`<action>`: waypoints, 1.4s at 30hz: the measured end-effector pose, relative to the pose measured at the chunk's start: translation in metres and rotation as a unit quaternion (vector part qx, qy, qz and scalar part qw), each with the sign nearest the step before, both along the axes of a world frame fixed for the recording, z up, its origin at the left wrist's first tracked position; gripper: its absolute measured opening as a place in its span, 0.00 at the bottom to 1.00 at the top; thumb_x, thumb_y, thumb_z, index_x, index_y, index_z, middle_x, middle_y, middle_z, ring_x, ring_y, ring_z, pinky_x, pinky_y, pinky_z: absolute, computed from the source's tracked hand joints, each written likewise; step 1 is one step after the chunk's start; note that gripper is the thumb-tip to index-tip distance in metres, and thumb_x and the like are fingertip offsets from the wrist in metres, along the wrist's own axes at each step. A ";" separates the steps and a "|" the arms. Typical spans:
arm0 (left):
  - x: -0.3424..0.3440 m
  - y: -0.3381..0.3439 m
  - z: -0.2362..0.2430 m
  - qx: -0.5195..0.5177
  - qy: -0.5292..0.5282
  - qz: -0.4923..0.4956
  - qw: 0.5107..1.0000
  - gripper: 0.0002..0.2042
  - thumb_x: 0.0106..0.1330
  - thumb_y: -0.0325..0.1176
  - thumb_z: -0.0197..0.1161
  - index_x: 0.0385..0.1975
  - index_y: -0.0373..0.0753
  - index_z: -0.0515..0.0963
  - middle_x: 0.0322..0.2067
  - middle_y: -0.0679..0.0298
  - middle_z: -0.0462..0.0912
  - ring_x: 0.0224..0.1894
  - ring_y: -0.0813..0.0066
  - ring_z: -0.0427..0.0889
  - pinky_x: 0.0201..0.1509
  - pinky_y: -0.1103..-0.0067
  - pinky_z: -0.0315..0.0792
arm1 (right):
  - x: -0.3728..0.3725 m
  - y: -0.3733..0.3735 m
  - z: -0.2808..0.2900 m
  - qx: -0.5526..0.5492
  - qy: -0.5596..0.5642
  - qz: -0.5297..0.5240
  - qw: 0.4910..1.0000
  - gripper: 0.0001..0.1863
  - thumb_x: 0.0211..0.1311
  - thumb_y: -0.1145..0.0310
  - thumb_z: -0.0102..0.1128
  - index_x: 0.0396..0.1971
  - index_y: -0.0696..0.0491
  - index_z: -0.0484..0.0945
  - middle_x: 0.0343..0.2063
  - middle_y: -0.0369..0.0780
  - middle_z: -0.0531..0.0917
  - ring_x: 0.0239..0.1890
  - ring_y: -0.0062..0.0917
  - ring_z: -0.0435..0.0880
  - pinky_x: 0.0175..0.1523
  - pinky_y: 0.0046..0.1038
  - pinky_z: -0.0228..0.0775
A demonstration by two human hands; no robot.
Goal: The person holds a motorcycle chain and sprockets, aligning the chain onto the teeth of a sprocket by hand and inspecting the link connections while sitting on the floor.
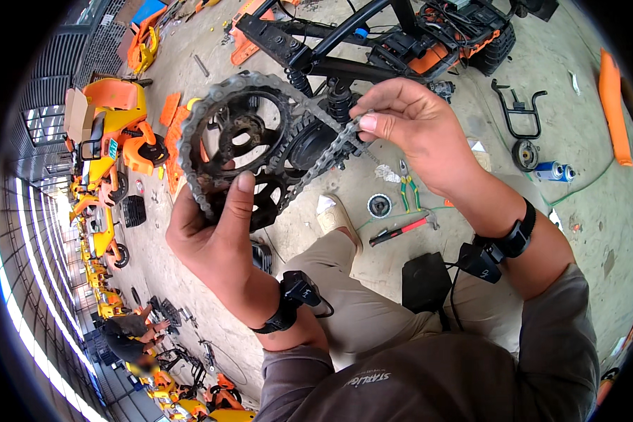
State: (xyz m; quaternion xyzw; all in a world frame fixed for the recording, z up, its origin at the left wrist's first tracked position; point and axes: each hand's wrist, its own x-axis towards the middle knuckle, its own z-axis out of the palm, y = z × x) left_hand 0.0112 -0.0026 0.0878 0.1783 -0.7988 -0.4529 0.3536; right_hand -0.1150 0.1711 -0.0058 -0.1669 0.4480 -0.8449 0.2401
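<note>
Above the concrete floor (429, 190), in front of the person's chest, a dark, rusty sprocket (243, 137) is being held up with its flat face turned toward the camera. The left hand (214, 235) is grasping it from below, the thumb (239, 200) pressing on the face and the other fingers hidden behind the disc. One grey roller chain (309, 112) is wrapping over the top teeth and running in two strands toward the right, its long axis slanting slightly downward; the right hand (418, 126) is pinching the chain's far end between thumb and curled fingers. A second, darker toothed wheel (267, 200) is showing just below and behind the first, so two are counting in all.

Each wrist is wearing one black strap with a small device, two altogether.

Behind the chain a black tubular vehicle frame (344, 42) with orange parts is lying on the floor, with coil springs partly hidden by the sprocket. On the floor near the person's knee are lying one pair of green-handled pliers (406, 186), one red-handled tool (401, 231), a small round part (379, 205) and two blue cans (554, 171). Several orange and yellow ride-on vehicles (109, 141) are standing along the left.
</note>
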 end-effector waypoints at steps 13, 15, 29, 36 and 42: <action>-0.010 0.014 -0.008 0.024 -0.043 -0.042 0.998 0.11 0.53 0.21 0.70 0.36 0.29 0.79 0.28 0.66 0.81 0.29 0.86 0.75 0.34 0.89 0.69 | 0.001 -0.003 0.022 -0.032 0.046 -0.065 0.996 0.18 0.57 0.81 0.61 0.48 0.60 0.71 0.39 0.41 0.80 0.43 0.20 0.79 0.48 0.21 0.73; -0.011 0.015 -0.008 0.024 -0.047 -0.041 0.998 0.11 0.53 0.21 0.70 0.36 0.29 0.79 0.28 0.66 0.81 0.29 0.86 0.75 0.34 0.89 0.69 | 0.000 -0.004 0.023 -0.030 0.038 -0.071 0.996 0.19 0.56 0.82 0.60 0.48 0.60 0.70 0.39 0.42 0.80 0.42 0.20 0.79 0.47 0.21 0.73; -0.014 0.015 -0.007 0.026 -0.065 -0.044 0.997 0.10 0.53 0.21 0.70 0.35 0.29 0.79 0.27 0.66 0.81 0.29 0.86 0.75 0.34 0.88 0.70 | 0.009 -0.010 0.027 -0.035 0.090 -0.115 0.989 0.18 0.57 0.84 0.56 0.49 0.58 0.71 0.37 0.39 0.79 0.41 0.18 0.78 0.50 0.21 0.72; -0.014 0.013 -0.009 0.013 -0.074 -0.043 0.996 0.11 0.53 0.22 0.70 0.36 0.30 0.80 0.27 0.67 0.81 0.28 0.87 0.74 0.33 0.89 0.68 | 0.002 -0.003 0.030 -0.039 0.039 -0.075 0.996 0.19 0.55 0.85 0.58 0.48 0.60 0.70 0.36 0.39 0.79 0.40 0.19 0.78 0.48 0.21 0.72; -0.017 0.016 -0.009 0.018 -0.055 -0.043 0.997 0.11 0.53 0.22 0.71 0.36 0.29 0.79 0.28 0.66 0.81 0.28 0.85 0.74 0.34 0.89 0.68 | -0.002 -0.004 0.026 -0.032 0.177 -0.145 0.973 0.14 0.55 0.85 0.57 0.41 0.59 0.70 0.36 0.38 0.78 0.41 0.23 0.79 0.48 0.24 0.72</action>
